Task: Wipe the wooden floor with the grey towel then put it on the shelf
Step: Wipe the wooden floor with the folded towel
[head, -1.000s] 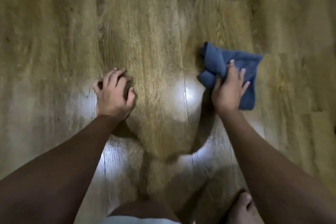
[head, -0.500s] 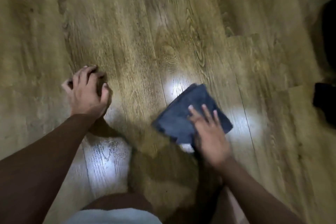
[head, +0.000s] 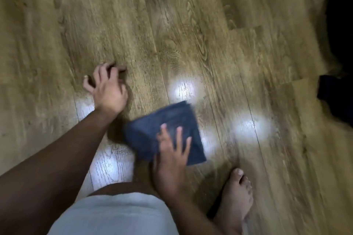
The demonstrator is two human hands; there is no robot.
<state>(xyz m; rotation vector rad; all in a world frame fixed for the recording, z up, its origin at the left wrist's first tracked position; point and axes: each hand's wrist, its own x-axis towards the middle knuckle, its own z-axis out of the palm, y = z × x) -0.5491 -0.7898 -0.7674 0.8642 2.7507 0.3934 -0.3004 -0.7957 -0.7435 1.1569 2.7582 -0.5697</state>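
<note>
the towel (head: pixel 168 129) lay folded flat on the floor (head: pixel 191 34), low and just left of centre in the view, a dark blue-grey pad, blurred. it sat as a rough rectangle turned on the slant: its long axis ran from about 11 o'clock to 5 o'clock, one corner pointing up toward 1 o'clock at a bright glare patch, the opposite corner down toward 5 o'clock.

the right hand (head: pixel 172 160) pressed on the towel's near half, palm down, fingers (head: pixel 178 135) spread and laid flat across the cloth, not pinching it. the left hand (head: pixel 108 89) was planted on the bare floor at about 10 o'clock from the towel, close to but apart from it, fingers curled and splayed with the tips on the boards, holding nothing, seemingly propping the body.

a bare foot (head: pixel 236 196) stood at 4 o'clock from the towel, near it; pale shorts (head: pixel 114 215) filled the bottom edge. dark shapes (head: pixel 338 53) sat at the far right edge, too unclear to name.

as a judgement, the task was in its wiping stage: the towel was down and under pressure, so the first part was under way, how far i could not tell. lifting the towel and placing it on the shelf remained; no shelf showed in view.
</note>
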